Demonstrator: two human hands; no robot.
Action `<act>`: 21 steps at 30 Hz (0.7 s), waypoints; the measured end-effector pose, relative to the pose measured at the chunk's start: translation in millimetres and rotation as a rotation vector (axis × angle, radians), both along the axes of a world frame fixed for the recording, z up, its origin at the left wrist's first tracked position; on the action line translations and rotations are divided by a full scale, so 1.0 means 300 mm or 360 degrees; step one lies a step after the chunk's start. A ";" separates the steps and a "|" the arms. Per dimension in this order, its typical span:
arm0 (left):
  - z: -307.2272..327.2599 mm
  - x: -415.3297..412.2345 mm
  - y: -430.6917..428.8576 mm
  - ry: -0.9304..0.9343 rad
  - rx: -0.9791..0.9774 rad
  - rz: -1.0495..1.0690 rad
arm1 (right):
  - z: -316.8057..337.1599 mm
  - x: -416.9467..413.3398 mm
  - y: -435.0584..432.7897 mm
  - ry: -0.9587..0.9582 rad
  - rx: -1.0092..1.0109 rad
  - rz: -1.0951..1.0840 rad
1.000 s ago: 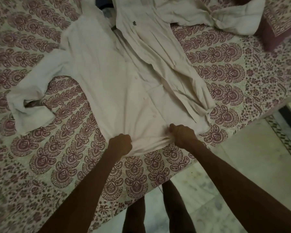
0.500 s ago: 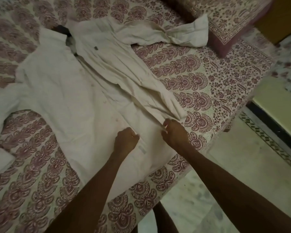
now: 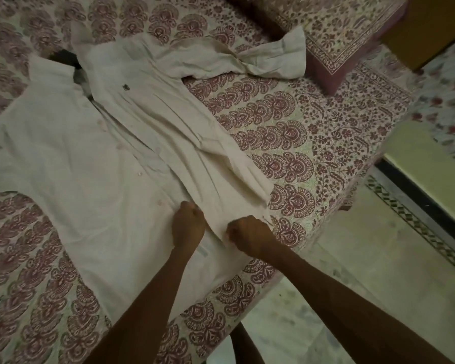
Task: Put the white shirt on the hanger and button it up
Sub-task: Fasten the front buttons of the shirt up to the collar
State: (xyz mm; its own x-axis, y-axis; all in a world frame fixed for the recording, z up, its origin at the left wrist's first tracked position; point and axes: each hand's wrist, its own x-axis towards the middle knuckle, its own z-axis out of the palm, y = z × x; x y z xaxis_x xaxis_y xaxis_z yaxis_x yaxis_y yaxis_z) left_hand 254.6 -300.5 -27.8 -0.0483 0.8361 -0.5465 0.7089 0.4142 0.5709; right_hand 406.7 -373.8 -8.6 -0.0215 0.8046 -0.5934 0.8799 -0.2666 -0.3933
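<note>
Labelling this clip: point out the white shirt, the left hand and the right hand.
white shirt (image 3: pixel 71 164), head view, broad front panel.
left hand (image 3: pixel 187 227), head view, knuckles.
right hand (image 3: pixel 247 236), head view, knuckles.

Home bedroom: bed with printed bedsheet (image 3: pixel 326 132), pillow (image 3: pixel 352 40).

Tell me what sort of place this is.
Probably a bedroom in a home: a bed with a printed sheet, a matching pillow, and a shirt spread out on it.
</note>
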 end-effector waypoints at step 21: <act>-0.023 0.114 0.003 -0.0345 -0.0093 0.1233 | -0.063 0.324 0.145 -0.0044 0.0514 -0.1357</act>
